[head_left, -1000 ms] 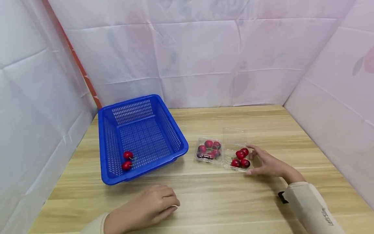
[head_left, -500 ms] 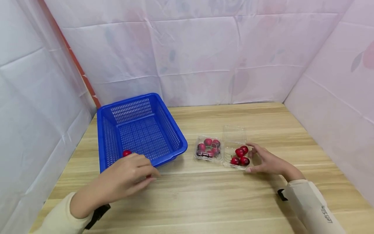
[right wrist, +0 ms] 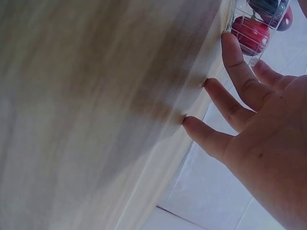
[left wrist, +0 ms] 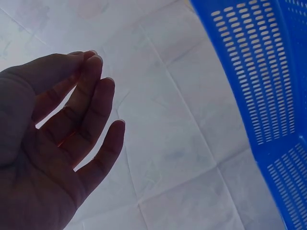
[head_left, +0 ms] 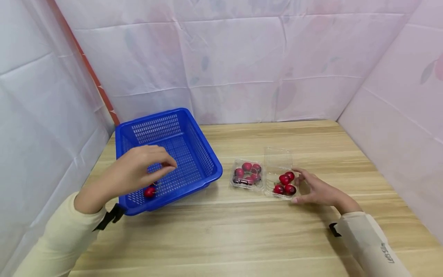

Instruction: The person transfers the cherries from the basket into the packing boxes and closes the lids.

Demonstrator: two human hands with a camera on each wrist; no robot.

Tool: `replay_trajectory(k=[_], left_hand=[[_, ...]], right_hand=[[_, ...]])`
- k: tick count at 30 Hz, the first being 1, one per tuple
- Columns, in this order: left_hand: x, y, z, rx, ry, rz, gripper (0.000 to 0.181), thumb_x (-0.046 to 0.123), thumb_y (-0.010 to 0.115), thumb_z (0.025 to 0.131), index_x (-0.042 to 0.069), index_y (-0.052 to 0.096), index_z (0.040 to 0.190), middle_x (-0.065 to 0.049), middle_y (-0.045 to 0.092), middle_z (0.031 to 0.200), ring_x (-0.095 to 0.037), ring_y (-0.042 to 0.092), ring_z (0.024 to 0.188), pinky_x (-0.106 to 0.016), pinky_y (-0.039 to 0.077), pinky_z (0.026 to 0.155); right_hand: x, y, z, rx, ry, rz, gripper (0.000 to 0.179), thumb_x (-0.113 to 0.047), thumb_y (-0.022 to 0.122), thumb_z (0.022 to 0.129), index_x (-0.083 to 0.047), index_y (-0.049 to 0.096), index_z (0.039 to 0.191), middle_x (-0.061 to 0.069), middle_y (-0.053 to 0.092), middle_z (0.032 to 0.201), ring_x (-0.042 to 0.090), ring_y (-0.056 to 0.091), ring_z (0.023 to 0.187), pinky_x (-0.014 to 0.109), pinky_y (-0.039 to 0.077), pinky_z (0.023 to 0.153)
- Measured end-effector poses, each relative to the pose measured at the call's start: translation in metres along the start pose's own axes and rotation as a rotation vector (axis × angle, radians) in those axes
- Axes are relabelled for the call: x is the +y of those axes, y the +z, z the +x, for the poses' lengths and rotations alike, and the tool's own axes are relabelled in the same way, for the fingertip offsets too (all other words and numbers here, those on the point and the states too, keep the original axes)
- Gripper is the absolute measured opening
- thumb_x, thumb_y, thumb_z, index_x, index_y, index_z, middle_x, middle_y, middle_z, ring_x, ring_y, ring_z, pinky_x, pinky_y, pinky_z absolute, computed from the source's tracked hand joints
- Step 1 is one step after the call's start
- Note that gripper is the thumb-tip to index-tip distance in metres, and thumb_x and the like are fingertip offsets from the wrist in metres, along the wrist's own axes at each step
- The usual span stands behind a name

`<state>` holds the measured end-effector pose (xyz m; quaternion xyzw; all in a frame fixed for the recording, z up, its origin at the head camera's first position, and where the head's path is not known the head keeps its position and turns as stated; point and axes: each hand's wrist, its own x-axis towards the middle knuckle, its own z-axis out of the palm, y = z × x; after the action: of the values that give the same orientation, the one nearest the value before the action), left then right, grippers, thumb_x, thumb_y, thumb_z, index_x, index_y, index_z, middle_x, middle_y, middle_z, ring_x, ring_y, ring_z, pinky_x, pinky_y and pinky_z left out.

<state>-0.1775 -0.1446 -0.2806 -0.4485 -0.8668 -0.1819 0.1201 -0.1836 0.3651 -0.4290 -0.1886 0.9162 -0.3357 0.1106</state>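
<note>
My left hand [head_left: 149, 163] is over the near left part of the blue basket [head_left: 216, 173], thumb and forefinger tips together. In the left wrist view, nothing shows between the left fingers [left wrist: 98, 96]. One red cherry [head_left: 150, 192] shows in the basket below; the hand hides the spot beside it. My right hand [head_left: 318, 194] rests at the right side of an open clear plastic clamshell box [head_left: 273, 175], thumb at its front corner and forefinger at the back. Inside lie several cherries [head_left: 289, 189]. In the right wrist view, its other fingertips [right wrist: 211, 86] touch the table.
A closed clear clamshell box [head_left: 233, 184] full of cherries stands left of the open one, close beside it. Everything is on a wooden table [head_left: 242, 234]. White patterned cloth [head_left: 235, 69] hangs behind and on both sides.
My left hand has gone from the table in front of the basket up and left to over the basket. My right hand and both boxes have stayed put.
</note>
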Motion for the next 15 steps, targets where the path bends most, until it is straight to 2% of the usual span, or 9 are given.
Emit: replay_trajectory(k=[6,12,15], left_hand=[[-0.015,-0.001,0.013,-0.059,-0.044,-0.013,0.009,0.015,0.071,0.087,0.018,0.072,0.095,0.01,0.067,0.087,-0.003,0.059,0.077,-0.026,0.052,0.068],[-0.035,0.011,0.02,-0.157,-0.184,-0.003,0.009,0.014,0.069,0.089,0.015,0.073,0.097,0.005,0.069,0.09,-0.009,0.061,0.08,-0.031,0.054,0.074],[-0.047,0.019,0.022,-0.2,-0.231,-0.009,0.01,0.013,0.068,0.089,0.014,0.073,0.098,0.003,0.069,0.091,-0.01,0.062,0.081,-0.033,0.055,0.075]], right_hand=[[0.002,0.003,0.0,-0.003,-0.018,0.01,0.099,-0.024,0.084,0.073,0.003,0.022,0.145,0.014,0.051,0.107,0.034,0.045,0.109,0.062,0.028,0.097],[0.002,0.003,0.0,0.001,-0.018,-0.014,0.099,-0.026,0.083,0.073,0.003,0.022,0.145,0.013,0.052,0.106,0.034,0.046,0.108,0.061,0.029,0.096],[0.001,0.001,0.001,0.003,-0.012,-0.016,0.099,-0.027,0.083,0.073,0.003,0.022,0.145,0.014,0.052,0.107,0.035,0.045,0.109,0.062,0.029,0.096]])
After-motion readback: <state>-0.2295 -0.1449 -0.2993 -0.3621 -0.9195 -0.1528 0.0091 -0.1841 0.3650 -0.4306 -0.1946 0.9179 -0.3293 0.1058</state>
